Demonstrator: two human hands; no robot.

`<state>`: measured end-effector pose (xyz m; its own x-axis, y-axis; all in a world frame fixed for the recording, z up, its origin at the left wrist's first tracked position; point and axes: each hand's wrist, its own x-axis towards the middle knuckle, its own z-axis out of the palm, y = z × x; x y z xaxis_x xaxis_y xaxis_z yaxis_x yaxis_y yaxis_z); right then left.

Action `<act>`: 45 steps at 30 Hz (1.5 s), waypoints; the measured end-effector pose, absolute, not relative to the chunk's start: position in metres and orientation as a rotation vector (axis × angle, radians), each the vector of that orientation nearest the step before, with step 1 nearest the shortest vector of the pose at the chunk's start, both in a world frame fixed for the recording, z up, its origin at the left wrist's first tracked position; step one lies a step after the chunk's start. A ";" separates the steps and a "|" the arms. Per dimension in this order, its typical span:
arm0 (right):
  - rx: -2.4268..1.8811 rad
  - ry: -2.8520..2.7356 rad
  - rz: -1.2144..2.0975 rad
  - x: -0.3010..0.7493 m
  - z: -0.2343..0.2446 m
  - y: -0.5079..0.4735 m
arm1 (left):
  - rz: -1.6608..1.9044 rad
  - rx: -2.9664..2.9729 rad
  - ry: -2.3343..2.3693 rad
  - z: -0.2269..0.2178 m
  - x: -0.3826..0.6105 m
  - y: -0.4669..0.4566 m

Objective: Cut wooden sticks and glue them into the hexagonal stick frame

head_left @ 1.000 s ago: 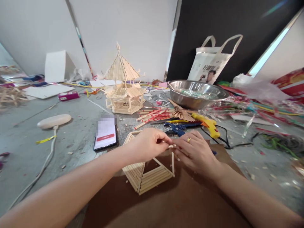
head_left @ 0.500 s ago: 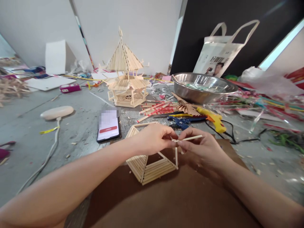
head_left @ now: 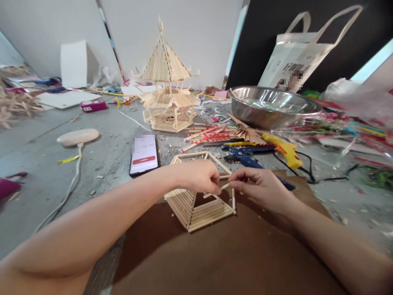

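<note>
A hexagonal frame of thin wooden sticks [head_left: 211, 215] lies low in front of me, its near and left sections filled with rows of sticks. Above its middle, my left hand [head_left: 199, 176] is closed with fingers curled down; a small pale piece shows under the fingertips, too small to name. My right hand [head_left: 260, 186] pinches a short wooden stick [head_left: 225, 186] over the frame's right side, its free end pointing left toward my left hand. The frame's centre and part of its left side are hidden by my left hand and forearm.
Brown board [head_left: 196, 262] lies under the frame. Beyond are a phone [head_left: 144, 153], a stick pagoda model [head_left: 167, 73], red-marked sticks [head_left: 208, 135], blue pliers [head_left: 241, 153], a yellow glue gun [head_left: 290, 151] with a black cord, and a steel basin [head_left: 273, 116]. A white cabled device [head_left: 78, 137] sits left.
My hands have moved apart, the left slightly down and left. The stick, earlier between both hands and pointing right, now extends left from my right fingertips. The camera view has shifted a little.
</note>
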<state>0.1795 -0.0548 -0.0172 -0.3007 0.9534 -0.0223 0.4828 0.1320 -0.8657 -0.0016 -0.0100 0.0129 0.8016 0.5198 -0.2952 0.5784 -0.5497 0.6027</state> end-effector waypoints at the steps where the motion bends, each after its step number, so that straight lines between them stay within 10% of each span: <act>1: -1.375 -1.861 1.090 0.178 -0.018 -0.056 | -0.107 2.285 0.782 0.012 -0.002 -0.009; 45: -1.183 -2.485 0.535 0.174 -0.024 -0.053 | -0.312 2.361 0.649 0.001 -0.002 -0.005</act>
<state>0.1742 -0.0534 -0.0243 -0.5975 0.7901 0.1371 0.6637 0.5832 -0.4684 -0.0022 -0.0050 0.0013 0.8485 0.3691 -0.3792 0.5266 -0.6585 0.5377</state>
